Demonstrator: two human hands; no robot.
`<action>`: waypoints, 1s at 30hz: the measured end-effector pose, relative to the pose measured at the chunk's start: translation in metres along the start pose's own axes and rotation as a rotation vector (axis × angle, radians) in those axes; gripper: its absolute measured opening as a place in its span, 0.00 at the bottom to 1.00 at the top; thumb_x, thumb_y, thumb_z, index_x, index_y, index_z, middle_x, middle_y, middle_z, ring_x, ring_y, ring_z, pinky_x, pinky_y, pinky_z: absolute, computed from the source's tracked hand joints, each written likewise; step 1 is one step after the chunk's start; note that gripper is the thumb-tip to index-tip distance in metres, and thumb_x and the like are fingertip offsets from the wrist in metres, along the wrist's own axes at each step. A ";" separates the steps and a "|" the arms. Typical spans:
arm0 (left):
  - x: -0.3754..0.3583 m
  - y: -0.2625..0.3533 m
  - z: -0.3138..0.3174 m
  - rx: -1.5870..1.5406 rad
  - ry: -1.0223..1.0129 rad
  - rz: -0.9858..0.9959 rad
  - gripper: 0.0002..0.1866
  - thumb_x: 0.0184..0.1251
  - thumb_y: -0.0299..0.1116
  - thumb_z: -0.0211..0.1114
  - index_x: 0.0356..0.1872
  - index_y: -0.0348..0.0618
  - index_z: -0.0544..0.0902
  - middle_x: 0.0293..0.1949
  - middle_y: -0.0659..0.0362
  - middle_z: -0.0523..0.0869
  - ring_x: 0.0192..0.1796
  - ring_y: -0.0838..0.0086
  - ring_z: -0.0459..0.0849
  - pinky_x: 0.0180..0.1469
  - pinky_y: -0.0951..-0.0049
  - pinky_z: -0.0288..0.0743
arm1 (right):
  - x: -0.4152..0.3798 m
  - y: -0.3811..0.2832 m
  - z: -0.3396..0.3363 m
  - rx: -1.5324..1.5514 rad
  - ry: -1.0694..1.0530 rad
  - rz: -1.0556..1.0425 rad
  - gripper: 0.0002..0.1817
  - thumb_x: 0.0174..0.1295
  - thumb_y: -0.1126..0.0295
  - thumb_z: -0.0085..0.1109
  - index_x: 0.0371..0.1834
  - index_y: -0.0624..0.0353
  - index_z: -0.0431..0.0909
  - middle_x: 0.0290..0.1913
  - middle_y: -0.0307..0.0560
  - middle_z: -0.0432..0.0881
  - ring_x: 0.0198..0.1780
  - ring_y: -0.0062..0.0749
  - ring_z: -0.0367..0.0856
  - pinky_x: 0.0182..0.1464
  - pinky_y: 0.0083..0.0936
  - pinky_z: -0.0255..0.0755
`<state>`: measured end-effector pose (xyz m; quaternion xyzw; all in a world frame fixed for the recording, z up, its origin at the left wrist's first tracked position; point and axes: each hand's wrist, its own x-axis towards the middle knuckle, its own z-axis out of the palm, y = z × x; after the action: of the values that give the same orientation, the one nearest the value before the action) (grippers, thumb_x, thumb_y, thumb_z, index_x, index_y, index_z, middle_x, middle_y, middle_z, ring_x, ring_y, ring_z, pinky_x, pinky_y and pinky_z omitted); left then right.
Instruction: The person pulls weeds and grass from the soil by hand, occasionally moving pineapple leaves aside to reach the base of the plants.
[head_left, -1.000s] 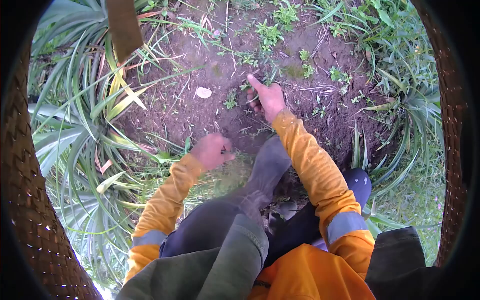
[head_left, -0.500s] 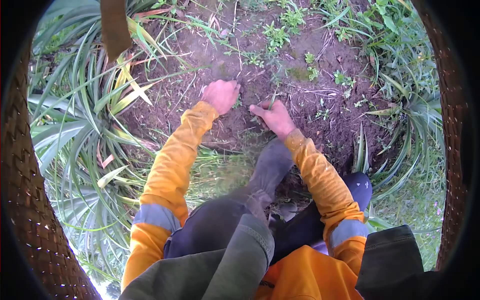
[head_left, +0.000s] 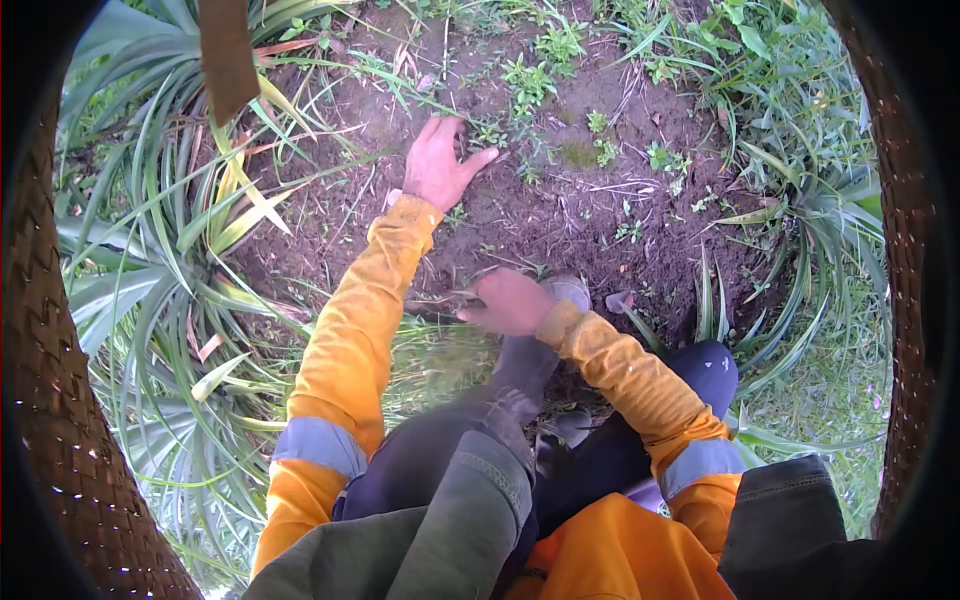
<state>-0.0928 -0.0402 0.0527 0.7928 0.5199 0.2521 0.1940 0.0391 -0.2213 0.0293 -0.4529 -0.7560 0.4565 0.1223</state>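
My left hand (head_left: pixel 440 165) reaches forward over the bare soil (head_left: pixel 560 190), thumb spread away from the fingers and nothing visible in it. Its fingertips are right at a small green weed (head_left: pixel 488 132), with another little weed (head_left: pixel 455 216) beside the wrist. Closer to my body, my right hand (head_left: pixel 512 303) is over the near edge of the soil, just in front of my boot (head_left: pixel 570 290). Motion smears its fingers, which point left, and a thin pale streak shows at their tips; I cannot tell whether they hold it.
Long-leaved spiky plants crowd the left side (head_left: pixel 180 230), and another spiky plant (head_left: pixel 835 205) grows at the right. Low weeds (head_left: pixel 528 82) dot the far soil. A short spiky shoot (head_left: pixel 708 300) stands near my knee. A woven brim (head_left: pixel 80 440) frames the view.
My left hand has moved forward and its thumb and fingers have spread. My right hand, pinched on a green stem before, has drawn back toward my boot and to the left.
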 end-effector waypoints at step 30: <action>0.057 0.007 -0.016 -0.029 0.137 0.083 0.16 0.66 0.24 0.69 0.54 0.46 0.89 0.47 0.51 0.89 0.44 0.60 0.91 0.49 0.63 0.85 | 0.089 0.067 -0.126 -0.070 0.854 0.052 0.07 0.63 0.74 0.64 0.41 0.56 0.91 0.37 0.55 0.86 0.42 0.54 0.87 0.48 0.48 0.81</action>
<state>-0.0788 0.0102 0.0803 0.7918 0.4949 0.3208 0.1588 0.1030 -0.0654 0.0248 -0.6241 -0.6407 0.2051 0.3973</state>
